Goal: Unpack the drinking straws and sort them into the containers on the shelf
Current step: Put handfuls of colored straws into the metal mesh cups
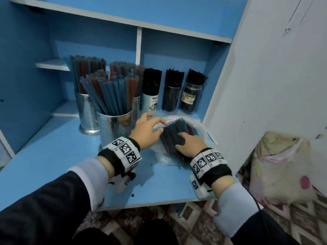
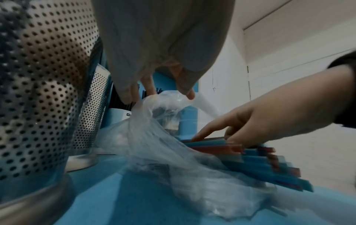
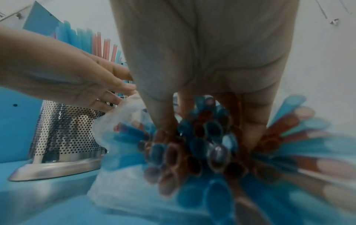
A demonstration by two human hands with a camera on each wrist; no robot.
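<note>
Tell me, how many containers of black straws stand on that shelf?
3, in a row at the back: a labelled white tube, a dark jar right of it, and a clear labelled jar rightmost. Others may be hidden behind the metal holders.

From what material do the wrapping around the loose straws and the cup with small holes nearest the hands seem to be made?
The wrapping looks like thin clear plastic film: the straws show through it, and it crumples into glossy folds where the left hand pinches it. The perforated cup appears to be metal, probably steel: a shiny silver wall of regular punched holes and a mirror-like base ring.
</note>
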